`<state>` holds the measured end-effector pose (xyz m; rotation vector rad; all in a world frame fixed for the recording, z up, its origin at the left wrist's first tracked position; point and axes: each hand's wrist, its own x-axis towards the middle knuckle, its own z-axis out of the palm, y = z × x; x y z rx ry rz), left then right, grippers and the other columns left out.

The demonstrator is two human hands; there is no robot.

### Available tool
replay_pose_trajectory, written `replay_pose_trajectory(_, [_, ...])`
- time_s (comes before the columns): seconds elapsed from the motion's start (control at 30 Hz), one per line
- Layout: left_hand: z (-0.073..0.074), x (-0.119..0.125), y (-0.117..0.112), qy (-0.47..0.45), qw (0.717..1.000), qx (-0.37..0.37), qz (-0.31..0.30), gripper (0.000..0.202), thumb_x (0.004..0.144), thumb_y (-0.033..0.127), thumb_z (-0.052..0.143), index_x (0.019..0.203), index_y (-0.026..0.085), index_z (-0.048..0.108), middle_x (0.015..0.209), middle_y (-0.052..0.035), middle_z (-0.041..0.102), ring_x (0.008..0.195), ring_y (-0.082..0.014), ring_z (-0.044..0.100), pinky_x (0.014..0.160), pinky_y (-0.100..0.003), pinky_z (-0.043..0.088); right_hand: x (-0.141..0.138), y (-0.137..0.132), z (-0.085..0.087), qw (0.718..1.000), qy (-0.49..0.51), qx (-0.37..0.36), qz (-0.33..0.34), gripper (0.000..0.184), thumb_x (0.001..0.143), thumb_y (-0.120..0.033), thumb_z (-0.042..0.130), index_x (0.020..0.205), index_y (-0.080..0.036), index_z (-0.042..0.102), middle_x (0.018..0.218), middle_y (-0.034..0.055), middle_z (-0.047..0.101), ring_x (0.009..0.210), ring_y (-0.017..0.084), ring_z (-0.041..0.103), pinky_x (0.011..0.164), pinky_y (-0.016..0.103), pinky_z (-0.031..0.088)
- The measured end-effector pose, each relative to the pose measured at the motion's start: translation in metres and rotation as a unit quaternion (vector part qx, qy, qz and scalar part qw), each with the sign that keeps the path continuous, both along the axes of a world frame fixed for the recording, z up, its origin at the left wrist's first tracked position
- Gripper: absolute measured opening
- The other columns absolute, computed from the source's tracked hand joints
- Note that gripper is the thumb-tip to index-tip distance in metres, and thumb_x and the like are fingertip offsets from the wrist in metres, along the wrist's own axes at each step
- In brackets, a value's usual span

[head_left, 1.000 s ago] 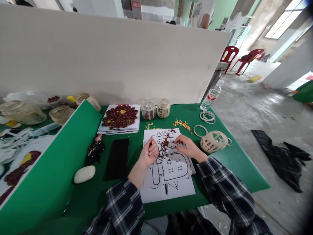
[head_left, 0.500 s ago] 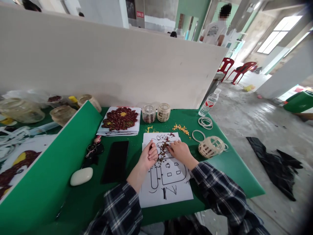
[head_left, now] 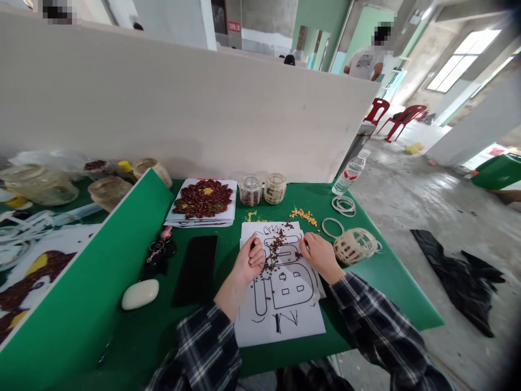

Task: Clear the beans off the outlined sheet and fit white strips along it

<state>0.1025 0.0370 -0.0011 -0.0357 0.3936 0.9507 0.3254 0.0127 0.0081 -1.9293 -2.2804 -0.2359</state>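
Observation:
A sheet of white paper (head_left: pixel 260 328) with a black outline drawing lies on the green table. Small dark beans (head_left: pixel 273 255) are scattered down its middle and upper part. My left hand (head_left: pixel 249 259) is closed at the sheet's left side, fingers curled toward the palm, and whatever it may hold is hidden. Over the right edge of the sheet, my right hand (head_left: pixel 321 254) has its fingers bent together, the tips close to a few reddish beans (head_left: pixel 298 255). Nothing can be made out between them.
Two jars (head_left: pixel 250 191) stand behind the sheet, beside a bean flower picture (head_left: pixel 204 198). Yellow corn kernels (head_left: pixel 304 216), a woven-covered jar (head_left: pixel 355 246), white rings (head_left: pixel 343 206) and a water bottle (head_left: pixel 350 172) are on the right. A phone (head_left: pixel 196 270) and white mouse (head_left: pixel 140 294) lie left.
My right hand has moved right, off the bean cluster to the sheet's right edge, uncovering reddish beans. My left hand keeps its place and closed shape. The view has shifted slightly.

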Motion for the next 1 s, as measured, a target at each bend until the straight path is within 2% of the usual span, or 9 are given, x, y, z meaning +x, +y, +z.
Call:
replay_pose_trajectory(0.07, [0.001, 0.0, 0.0, 0.0, 1.0, -0.003, 0.0, 0.035, 0.098, 0.025, 0.043, 0.064, 0.016, 0.045, 0.038, 0.0105, 0.026, 0.026, -0.0015, 0.024, 0.028, -0.014, 0.013, -0.004, -0.003, 0.0, 0.999, -0.034, -0.014, -0.009, 0.043, 0.098, -0.05, 0.034, 0.087, -0.016, 0.06, 0.082, 0.0077, 0.064, 0.08, 0.019, 0.057, 0.063, 0.028, 0.031])
replay_pose_trajectory(0.13, [0.001, 0.0, 0.0, 0.003, 1.0, -0.008, 0.002, 0.036, 0.098, 0.025, 0.042, 0.064, 0.016, 0.045, 0.038, 0.0103, 0.027, 0.026, -0.0017, 0.024, 0.028, -0.014, 0.013, -0.009, -0.006, -0.004, 0.997, -0.068, -0.04, 0.002, 0.048, 0.096, -0.056, 0.036, 0.087, -0.016, 0.061, 0.083, 0.0094, 0.065, 0.081, 0.021, 0.058, 0.062, 0.028, 0.031])
replay_pose_trajectory(0.37, [-0.001, 0.001, 0.001, 0.004, 1.0, -0.005, 0.001, 0.038, 0.099, 0.026, 0.037, 0.064, 0.015, 0.045, 0.037, 0.0098, 0.026, 0.025, -0.0019, 0.023, 0.028, -0.014, 0.011, -0.019, -0.007, -0.014, 0.983, -0.142, -0.107, 0.052, 0.038, 0.1, -0.026, 0.031, 0.088, -0.012, 0.063, 0.081, 0.0152, 0.066, 0.078, 0.023, 0.062, 0.062, 0.029, 0.037])
replay_pose_trajectory(0.53, [-0.002, 0.003, 0.0, 0.003, 1.0, 0.002, -0.011, 0.034, 0.097, 0.025, 0.044, 0.065, 0.016, 0.045, 0.039, 0.0106, 0.026, 0.026, -0.0018, 0.024, 0.027, -0.013, 0.014, -0.022, -0.006, -0.018, 0.973, -0.178, -0.132, 0.061, 0.03, 0.099, -0.018, 0.033, 0.095, -0.011, 0.062, 0.084, 0.0153, 0.065, 0.075, 0.022, 0.063, 0.061, 0.029, 0.041])
replay_pose_trajectory(0.6, [-0.002, 0.005, -0.001, 0.002, 0.999, -0.018, -0.034, 0.03, 0.096, 0.023, 0.045, 0.067, 0.015, 0.048, 0.042, 0.0089, 0.035, 0.028, -0.0015, 0.031, 0.029, -0.011, 0.022, -0.023, -0.006, -0.018, 0.971, -0.184, -0.142, 0.06, 0.029, 0.097, -0.015, 0.033, 0.096, -0.01, 0.061, 0.086, 0.0156, 0.065, 0.075, 0.023, 0.064, 0.061, 0.029, 0.043])
replay_pose_trajectory(0.67, [0.0, 0.009, -0.003, 0.007, 0.997, -0.054, -0.053, 0.022, 0.095, 0.019, 0.044, 0.077, 0.012, 0.055, 0.053, 0.0018, 0.053, 0.04, -0.0039, 0.051, 0.038, -0.01, 0.039, -0.023, -0.006, -0.017, 0.968, -0.187, -0.152, 0.064, 0.027, 0.095, -0.011, 0.035, 0.097, -0.009, 0.062, 0.088, 0.0161, 0.065, 0.076, 0.023, 0.064, 0.061, 0.03, 0.044])
replay_pose_trajectory(0.73, [0.002, 0.013, -0.006, 0.014, 0.995, -0.079, -0.056, 0.019, 0.095, 0.016, 0.042, 0.095, 0.007, 0.059, 0.077, -0.0102, 0.068, 0.068, -0.0123, 0.069, 0.058, -0.017, 0.055, -0.022, -0.007, -0.015, 0.967, -0.185, -0.159, 0.071, 0.025, 0.093, -0.008, 0.037, 0.097, -0.009, 0.062, 0.09, 0.0161, 0.065, 0.079, 0.023, 0.065, 0.061, 0.029, 0.044])
replay_pose_trajectory(0.83, [0.006, 0.018, -0.011, 0.01, 0.995, -0.08, -0.055, 0.032, 0.095, 0.013, 0.037, 0.12, 0.003, 0.053, 0.103, -0.0191, 0.069, 0.1, -0.0223, 0.068, 0.079, -0.03, 0.059, -0.016, -0.006, -0.012, 0.967, -0.182, -0.163, 0.078, 0.024, 0.091, -0.006, 0.04, 0.098, -0.009, 0.062, 0.09, 0.0152, 0.066, 0.081, 0.023, 0.065, 0.061, 0.028, 0.045])
replay_pose_trajectory(1.0, [0.008, 0.025, -0.015, 0.003, 0.994, -0.086, -0.067, 0.039, 0.089, 0.004, 0.038, 0.127, -0.002, 0.048, 0.108, -0.0225, 0.068, 0.108, -0.0248, 0.065, 0.088, -0.032, 0.057, -0.004, 0.001, 0.001, 0.968, -0.173, -0.165, 0.07, 0.021, 0.092, -0.008, 0.041, 0.093, -0.01, 0.062, 0.082, 0.0123, 0.067, 0.073, 0.022, 0.067, 0.058, 0.028, 0.044])
